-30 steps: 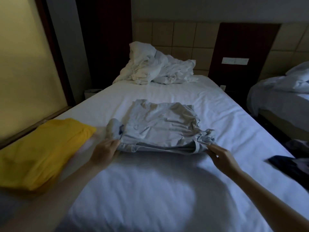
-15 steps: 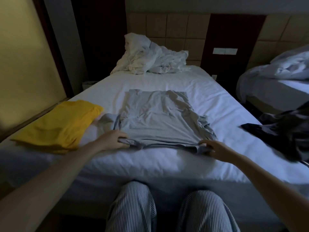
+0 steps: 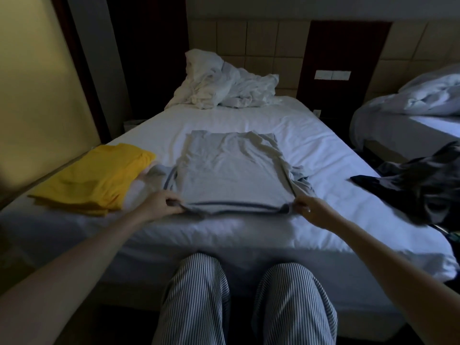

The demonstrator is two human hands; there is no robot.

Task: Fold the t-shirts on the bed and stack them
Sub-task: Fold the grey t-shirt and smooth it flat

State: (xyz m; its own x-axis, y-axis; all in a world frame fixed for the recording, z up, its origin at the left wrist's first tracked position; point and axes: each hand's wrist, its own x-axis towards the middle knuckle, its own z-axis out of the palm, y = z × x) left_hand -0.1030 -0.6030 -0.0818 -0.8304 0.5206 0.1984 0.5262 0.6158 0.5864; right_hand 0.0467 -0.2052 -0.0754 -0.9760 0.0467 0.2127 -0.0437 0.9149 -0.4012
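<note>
the left hand [image 3: 159,204] and right hand [image 3: 311,211] each pinch a near corner of the grey t-shirt [image 3: 231,175], which now lies flatter and closer to the bed's [image 3: 323,150] near edge. it looks ready for folding, beside the folded yellow t-shirt [image 3: 99,178].

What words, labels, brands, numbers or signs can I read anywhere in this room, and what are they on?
No text can be read anywhere in this view.
Grey shirt: plain, with no print or tag showing.
Yellow shirt: plain, with no print showing.
Dark clothes: too dim and blurred to tell.
Wall plate: pale, and too small and dim to show any marks.
</note>
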